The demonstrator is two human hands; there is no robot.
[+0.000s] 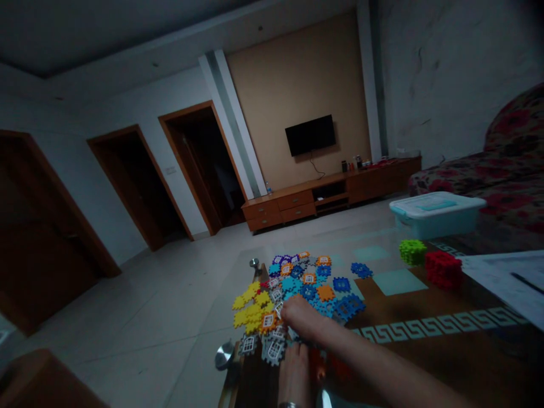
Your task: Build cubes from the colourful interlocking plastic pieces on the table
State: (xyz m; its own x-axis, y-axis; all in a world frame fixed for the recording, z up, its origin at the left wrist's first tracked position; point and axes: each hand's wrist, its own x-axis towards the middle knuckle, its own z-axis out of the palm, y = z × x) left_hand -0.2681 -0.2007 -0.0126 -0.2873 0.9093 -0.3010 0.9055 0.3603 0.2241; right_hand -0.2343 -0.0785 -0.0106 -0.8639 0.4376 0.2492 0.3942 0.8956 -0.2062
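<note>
My right hand is closed over the loose puzzle tiles, its fingertips at a white window-pattern tile. Whatever it pinches is hidden. My left hand rests just below it, back up, beside grey window tiles; its fingers are too dim and foreshortened to show their grip. Left of the right hand lie yellow tiles and an orange window tile. Beyond it are light blue tiles and dark blue tiles. Something red-orange shows dimly between my forearms.
A green block and a red block of joined tiles stand on the glass table. Behind them is a lidded light blue box. Paper with a pen lies at right. The tiles reach the table's left edge.
</note>
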